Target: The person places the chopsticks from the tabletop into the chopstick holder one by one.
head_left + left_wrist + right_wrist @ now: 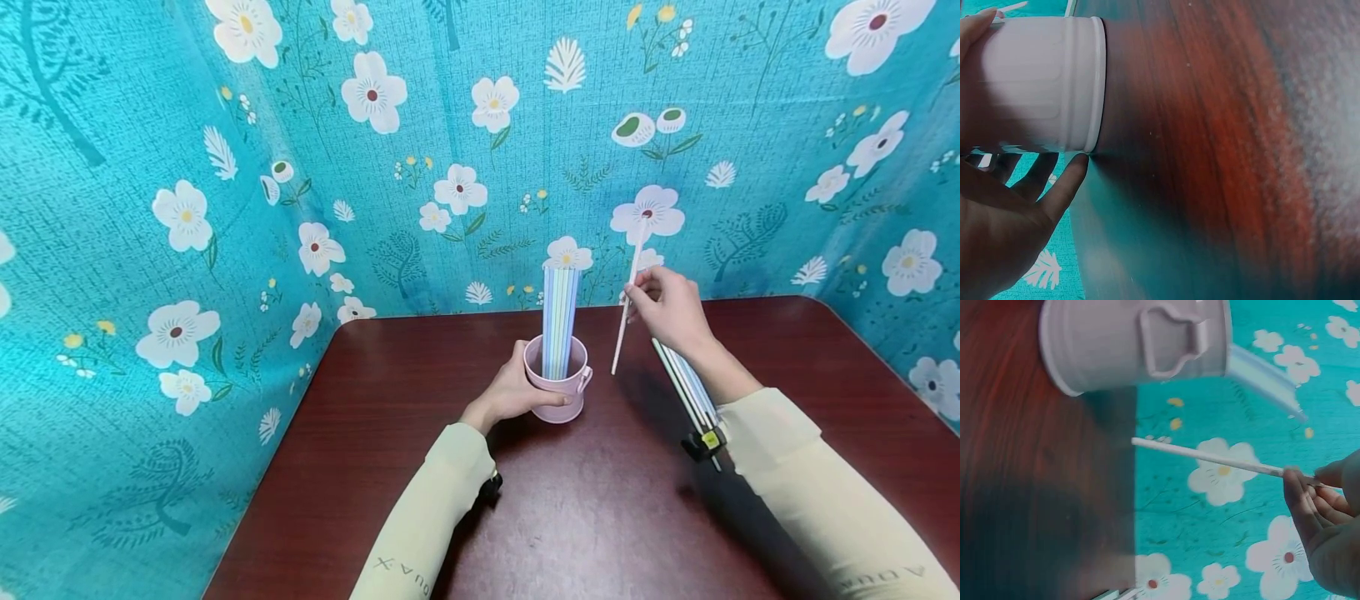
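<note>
1. Pale pink and slim, a straight stick [622, 337] tilts in the air to the right of the bucket, apart from it.
2. The right hand [667, 308] pinches it between thumb and fingertips, above its middle.
3. The left hand [521, 387] grips the pink bucket [557, 408], thumb across the front and fingers spread around its side.
4. Upright in the bucket, leaning slightly, stands a bundle of blue, white and pale green sticks [559, 321], rising well above the rim.
5. More sticks [684, 375] lie under the right forearm, partly hidden.
6. The dark red table [585, 525] has its back edge near the bucket, along a flowered turquoise curtain [420, 242]; a gap separates stick and bucket.
7. Dark lettering marks both sleeves [431, 517]; the right one seems to read "AQUA", though blurred.
</note>
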